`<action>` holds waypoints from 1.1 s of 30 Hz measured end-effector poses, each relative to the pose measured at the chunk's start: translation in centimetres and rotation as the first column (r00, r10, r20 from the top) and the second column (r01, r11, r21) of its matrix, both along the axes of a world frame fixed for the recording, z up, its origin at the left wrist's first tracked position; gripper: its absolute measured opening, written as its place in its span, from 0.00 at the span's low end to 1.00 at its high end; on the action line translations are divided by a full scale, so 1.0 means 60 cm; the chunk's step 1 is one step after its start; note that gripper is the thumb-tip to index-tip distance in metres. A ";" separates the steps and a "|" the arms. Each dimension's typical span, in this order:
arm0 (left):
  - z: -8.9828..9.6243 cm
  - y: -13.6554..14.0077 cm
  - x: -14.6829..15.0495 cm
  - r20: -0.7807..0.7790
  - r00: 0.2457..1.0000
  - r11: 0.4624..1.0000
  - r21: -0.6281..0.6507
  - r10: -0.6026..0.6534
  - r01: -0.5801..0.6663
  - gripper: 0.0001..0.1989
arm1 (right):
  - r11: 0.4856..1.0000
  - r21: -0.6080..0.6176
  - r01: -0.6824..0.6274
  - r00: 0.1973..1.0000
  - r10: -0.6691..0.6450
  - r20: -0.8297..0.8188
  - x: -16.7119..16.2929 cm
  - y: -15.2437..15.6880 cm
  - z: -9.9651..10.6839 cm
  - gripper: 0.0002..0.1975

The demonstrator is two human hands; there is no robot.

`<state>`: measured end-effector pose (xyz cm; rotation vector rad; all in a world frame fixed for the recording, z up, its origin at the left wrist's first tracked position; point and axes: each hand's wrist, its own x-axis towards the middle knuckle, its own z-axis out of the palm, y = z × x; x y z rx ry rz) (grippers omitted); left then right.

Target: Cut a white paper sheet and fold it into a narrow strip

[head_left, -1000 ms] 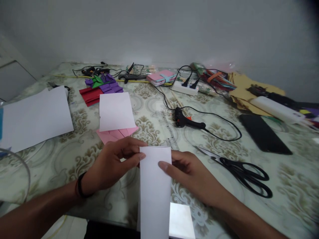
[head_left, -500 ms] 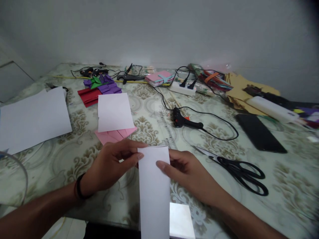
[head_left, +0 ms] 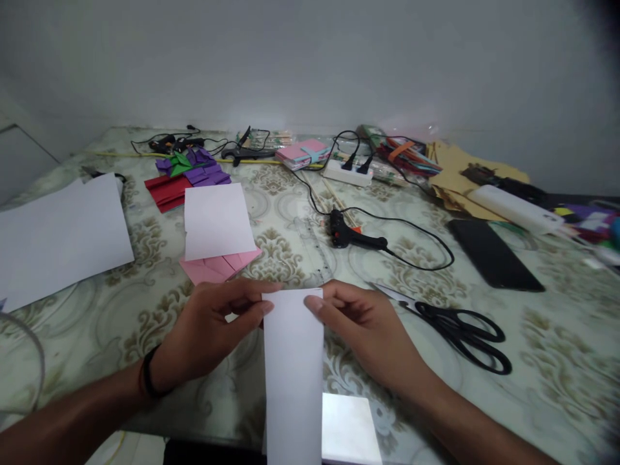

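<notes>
A folded strip of white paper (head_left: pixel 293 374) stretches from the bottom edge up to the middle of the view, between my hands. My left hand (head_left: pixel 217 326) pinches its top left corner between thumb and fingers. At the top right corner, my right hand (head_left: pixel 361 320) grips it, thumb on the front face and fingers behind. Beside the strip's lower part lies another white paper piece (head_left: pixel 349 427). Beyond my left hand, a white square sheet (head_left: pixel 217 219) rests partly over pink folded paper (head_left: pixel 220 266). Black-handled scissors (head_left: pixel 455 329) lie just right of my right hand.
A black glue gun (head_left: pixel 356 234) with its cord lies mid-table, near a clear ruler (head_left: pixel 312 248). A phone (head_left: pixel 494 253) is at right, large white sheets (head_left: pixel 62 236) at left. Behind are red folded paper (head_left: pixel 168 192), purple paper (head_left: pixel 207 173) and a power strip (head_left: pixel 347 172).
My right hand's thumb and fingers have moved up to the strip's top right corner. My left hand keeps its pinch. The whole view has shifted slightly.
</notes>
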<state>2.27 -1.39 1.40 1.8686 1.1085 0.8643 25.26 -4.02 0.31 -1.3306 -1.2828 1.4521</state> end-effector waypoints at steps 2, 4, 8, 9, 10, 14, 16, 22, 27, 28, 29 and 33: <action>0.000 0.000 -0.001 -0.003 1.000 1.000 0.004 0.004 -0.004 0.11 | 1.000 0.015 0.007 1.000 -0.007 0.006 0.000 -0.001 0.002 0.19; -0.002 0.000 -0.002 -0.005 1.000 1.000 0.004 0.009 -0.009 0.11 | 1.000 0.026 0.014 1.000 -0.014 0.009 0.000 -0.002 0.004 0.19; -0.005 0.001 -0.001 -0.001 1.000 1.000 0.007 0.007 -0.007 0.11 | 0.997 0.061 0.036 0.999 -0.036 -0.003 0.000 -0.001 0.007 0.17; -0.005 0.001 -0.001 -0.002 1.000 1.000 0.009 0.004 -0.004 0.11 | 0.996 0.078 0.044 0.999 -0.044 -0.004 -0.001 -0.001 0.007 0.17; -0.005 0.001 0.000 -0.007 1.000 1.000 0.007 0.000 0.000 0.11 | 0.994 0.097 0.052 0.999 -0.052 0.000 -0.001 -0.001 0.007 0.16; -0.001 0.001 0.001 -0.016 1.000 1.000 -0.004 -0.009 0.009 0.11 | 0.988 0.137 0.076 0.997 -0.080 0.020 -0.001 0.001 0.006 0.16; 0.000 0.001 0.001 -0.017 1.000 1.000 -0.024 -0.003 0.003 0.11 | 0.990 0.119 0.069 0.997 -0.071 0.010 0.000 0.003 0.006 0.16; -0.003 0.003 0.000 0.021 1.000 0.997 -0.077 -0.013 0.015 0.11 | 0.994 0.086 0.060 0.998 -0.060 -0.004 0.002 0.005 0.007 0.15; -0.001 0.004 0.000 0.033 0.999 0.991 -0.132 -0.018 0.022 0.12 | 0.994 0.092 0.061 0.998 -0.063 0.021 0.003 0.007 0.008 0.16; -0.001 0.004 0.000 0.026 1.000 0.992 -0.123 -0.007 0.010 0.12 | 0.997 0.068 0.046 0.999 -0.048 0.025 0.004 0.009 0.007 0.16; -0.001 0.005 -0.001 0.016 1.000 0.993 -0.117 0.006 -0.004 0.12 | 0.999 0.041 0.026 0.999 -0.027 0.029 0.004 0.010 0.006 0.17; -0.008 0.009 -0.001 0.015 0.999 0.993 -0.111 0.030 -0.028 0.12 | 0.999 -0.035 -0.034 0.998 0.036 0.043 0.006 0.015 0.000 0.19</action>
